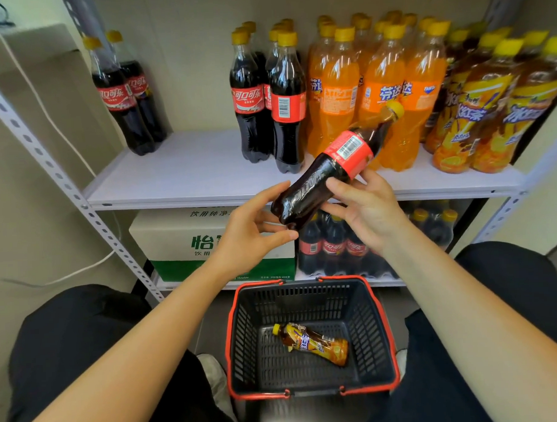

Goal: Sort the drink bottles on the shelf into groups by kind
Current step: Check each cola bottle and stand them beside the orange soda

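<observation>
1. At the far left of the shelf [190,169], two cola bottles [118,96] stand upright, well apart from the other drinks. The front one hides part of the rear one.
2. On the level below sits a white and green carton [174,243]. The left forearm covers part of its print.
3. Near the middle of the shelf, a cola group [267,100] stands upright in rows. Only the front bottles show fully, and those behind show mostly as yellow caps.
4. The left hand [249,234] has its grip spread, with the fingers above the base of the held bottle and the thumb below it. Whether they touch it cannot be told.
5. A basket [243,322] sits on the floor between the person's knees. One iced tea bottle [316,343] lies on its side inside, cap to the left.
6. The held cola bottle [326,174] is in front of the shelf edge, tilted, with its cap up to the right and its base down to the left. It hides the lower parts of some bottles behind it.
7. Below the shelf, a cola pack [332,247] sits in shadow, partly behind the right forearm.
8. The right hand [368,207] has its grip curled round the bottle's body just below the red label.
9. The orange soda bottles [383,90] stand packed together, and their back rows are mostly hidden.
10. The iced tea bottles [488,115] fill the right end of the shelf. The lens stretches them and the frame edge cuts off the last ones.
</observation>
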Available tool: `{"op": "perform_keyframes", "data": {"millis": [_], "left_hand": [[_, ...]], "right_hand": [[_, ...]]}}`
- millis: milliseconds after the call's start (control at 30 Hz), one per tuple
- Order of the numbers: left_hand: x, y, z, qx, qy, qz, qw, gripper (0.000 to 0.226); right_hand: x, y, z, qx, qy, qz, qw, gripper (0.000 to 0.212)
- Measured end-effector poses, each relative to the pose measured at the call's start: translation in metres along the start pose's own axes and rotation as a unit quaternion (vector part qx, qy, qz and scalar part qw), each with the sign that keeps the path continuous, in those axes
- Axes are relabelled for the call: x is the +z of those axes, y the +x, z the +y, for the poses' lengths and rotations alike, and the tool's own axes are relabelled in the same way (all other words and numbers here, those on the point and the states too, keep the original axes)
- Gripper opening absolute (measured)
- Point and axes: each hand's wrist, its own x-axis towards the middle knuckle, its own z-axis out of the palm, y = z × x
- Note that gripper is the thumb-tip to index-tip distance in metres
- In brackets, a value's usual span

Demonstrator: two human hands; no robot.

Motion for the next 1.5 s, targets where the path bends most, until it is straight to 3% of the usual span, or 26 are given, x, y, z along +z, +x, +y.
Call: {"op": "perform_keyframes", "data": {"millis": [200, 467, 667, 900, 1000, 1067, 1133, 1267, 1400, 1500], "left_hand": [[0.001, 0.000, -0.003, -0.038, 0.018, -0.001, 0.999, 0.078], [0.000, 0.004, -0.006, -0.106, -0.018, 0.018, 0.994, 0.063], [-0.018, 0.008, -0.008, -0.047, 0.161, 0.030, 0.985, 0.067], [-0.040, 0.026, -0.014, -0.012, 0.059, 0.061, 0.996, 0.060], [-0.058, 0.037, -0.015, -0.017, 0.059, 0.091, 0.994, 0.062], [-0.067, 0.046, -0.015, -0.020, 0.063, 0.110, 0.992, 0.065], [-0.075, 0.057, -0.016, -0.023, 0.076, 0.119, 0.990, 0.068], [-0.085, 0.081, -0.026, -0.040, 0.103, 0.133, 0.985, 0.068], [-0.082, 0.103, -0.036, -0.050, 0.113, 0.141, 0.982, 0.069], [-0.075, 0.117, -0.043, -0.063, 0.084, 0.161, 0.981, 0.069]], "right_hand": [[0.005, -0.004, 0.006, -0.064, -0.107, 0.039, 0.991, 0.057], [0.018, -0.006, 0.014, -0.176, -0.242, 0.051, 0.953, 0.058], [0.033, 0.004, 0.015, -0.222, -0.301, 0.020, 0.927, 0.061], [0.059, 0.033, 0.006, -0.215, -0.318, -0.104, 0.918, 0.060], [0.055, 0.053, 0.005, -0.196, -0.362, -0.084, 0.907, 0.060], [0.048, 0.066, 0.012, -0.197, -0.459, -0.050, 0.865, 0.051], [0.037, 0.074, 0.023, -0.187, -0.568, -0.068, 0.799, 0.045], [0.017, 0.075, 0.054, -0.167, -0.728, -0.140, 0.649, 0.061], [0.005, 0.071, 0.071, -0.209, -0.766, -0.129, 0.594, 0.071], [0.002, 0.070, 0.075, -0.228, -0.778, -0.117, 0.574, 0.073]]}}
